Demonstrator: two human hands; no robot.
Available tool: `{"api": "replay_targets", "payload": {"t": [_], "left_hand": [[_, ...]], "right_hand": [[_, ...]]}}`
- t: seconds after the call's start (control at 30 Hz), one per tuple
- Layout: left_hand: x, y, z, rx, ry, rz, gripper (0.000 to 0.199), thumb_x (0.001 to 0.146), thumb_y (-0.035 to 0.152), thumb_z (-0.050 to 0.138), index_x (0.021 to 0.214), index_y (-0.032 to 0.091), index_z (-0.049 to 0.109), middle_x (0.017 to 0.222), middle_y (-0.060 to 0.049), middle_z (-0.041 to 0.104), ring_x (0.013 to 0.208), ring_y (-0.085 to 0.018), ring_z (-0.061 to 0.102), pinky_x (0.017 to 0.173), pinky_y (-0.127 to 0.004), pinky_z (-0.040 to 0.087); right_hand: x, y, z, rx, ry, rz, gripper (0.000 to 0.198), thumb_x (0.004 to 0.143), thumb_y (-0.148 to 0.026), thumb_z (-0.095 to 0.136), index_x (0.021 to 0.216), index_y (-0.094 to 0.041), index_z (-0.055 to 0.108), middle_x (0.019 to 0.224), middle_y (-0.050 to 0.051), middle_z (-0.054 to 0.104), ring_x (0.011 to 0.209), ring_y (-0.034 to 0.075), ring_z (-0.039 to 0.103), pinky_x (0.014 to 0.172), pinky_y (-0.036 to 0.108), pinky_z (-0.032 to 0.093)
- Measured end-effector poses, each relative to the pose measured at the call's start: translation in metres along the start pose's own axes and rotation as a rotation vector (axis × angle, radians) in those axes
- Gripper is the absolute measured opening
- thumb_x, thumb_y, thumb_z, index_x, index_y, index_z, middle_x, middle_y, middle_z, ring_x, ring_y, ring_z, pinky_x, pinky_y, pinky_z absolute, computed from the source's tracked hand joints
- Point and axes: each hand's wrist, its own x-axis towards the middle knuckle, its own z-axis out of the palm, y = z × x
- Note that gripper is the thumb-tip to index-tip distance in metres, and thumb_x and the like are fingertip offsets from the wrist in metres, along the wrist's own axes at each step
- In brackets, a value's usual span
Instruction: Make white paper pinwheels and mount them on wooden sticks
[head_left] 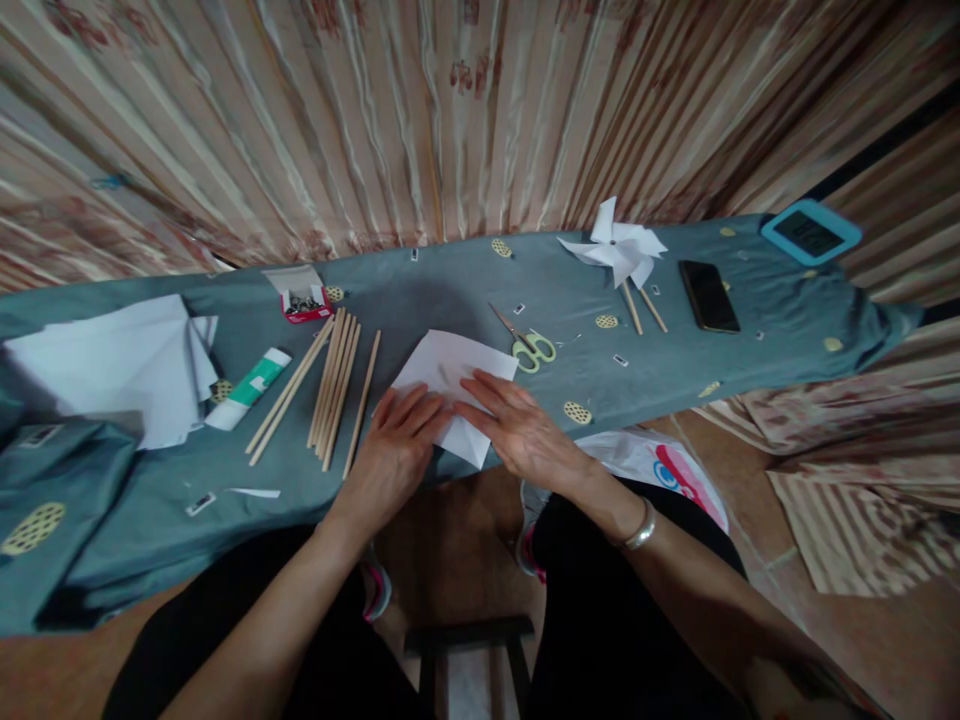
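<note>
A square sheet of white paper [457,358] lies turned cornerwise at the front edge of the cloth-covered table, with faint creases in it. Flat on its left part rests my left hand [405,430], fingers stretched out. My right hand [517,420] lies over the right part, its fingers also extended and pointing inward. Both palms hide the paper's near left and right edges. Green-handled scissors [534,350] lie just beyond the paper's right corner. To the left of my left hand is a single wooden stick [362,403], beside a row of several more sticks [335,390].
At left are a stack of white paper [112,360], a glue stick [249,390] and an open red box of small metal pieces [306,305]. White paper pinwheels [619,245] on sticks, a phone [709,297] and a blue digital clock [811,232] are at right. A curtain [420,120] hangs behind.
</note>
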Motion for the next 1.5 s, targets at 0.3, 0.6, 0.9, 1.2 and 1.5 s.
{"api": "replay_targets", "payload": {"t": [0.3,0.6,0.9,1.2,1.5], "left_hand": [[-0.021,0.016,-0.006,-0.253,0.037,-0.069,0.031,0.090,0.021,0.053,0.114,0.027,0.072,0.121,-0.009,0.071,0.121,-0.028,0.060,0.109,-0.047,0.041],[-0.025,0.018,-0.012,-0.232,0.102,-0.156,0.029,0.095,0.031,0.048,0.095,0.018,0.073,0.086,-0.008,0.073,0.083,-0.022,0.069,0.079,-0.033,0.055],[-0.025,0.024,-0.010,0.153,0.233,-0.007,0.046,0.095,0.021,0.051,0.139,0.011,0.044,0.140,-0.020,0.055,0.126,-0.028,0.056,0.100,-0.044,0.051],[-0.030,0.042,0.018,0.440,0.043,0.172,0.047,0.094,0.020,0.047,0.138,0.003,0.043,0.146,-0.022,0.049,0.140,-0.034,0.040,0.114,-0.055,0.034],[-0.028,0.037,0.016,0.441,-0.030,0.123,0.058,0.093,0.033,0.051,0.141,0.002,0.040,0.148,-0.023,0.046,0.140,-0.035,0.040,0.114,-0.057,0.033]], "right_hand": [[-0.012,0.006,-0.017,0.225,-0.014,0.004,0.030,0.098,-0.019,0.042,0.113,-0.018,0.068,0.122,0.011,0.070,0.122,0.022,0.060,0.104,0.044,0.049],[-0.001,0.005,-0.009,0.546,-0.005,0.407,0.031,0.096,-0.041,0.052,0.085,-0.018,0.070,0.073,0.000,0.066,0.067,0.012,0.060,0.062,0.022,0.043],[0.019,-0.002,0.001,0.400,0.092,0.577,0.019,0.091,-0.033,0.059,0.089,-0.019,0.072,0.076,0.001,0.071,0.065,0.014,0.061,0.062,0.025,0.040],[0.031,-0.005,0.005,0.181,0.131,0.458,0.015,0.092,-0.020,0.057,0.084,-0.017,0.069,0.089,0.007,0.073,0.088,0.021,0.066,0.084,0.031,0.047],[0.035,-0.004,0.013,0.124,0.182,0.505,0.010,0.088,-0.019,0.062,0.081,-0.017,0.067,0.091,0.008,0.072,0.091,0.024,0.063,0.086,0.034,0.047]]}}
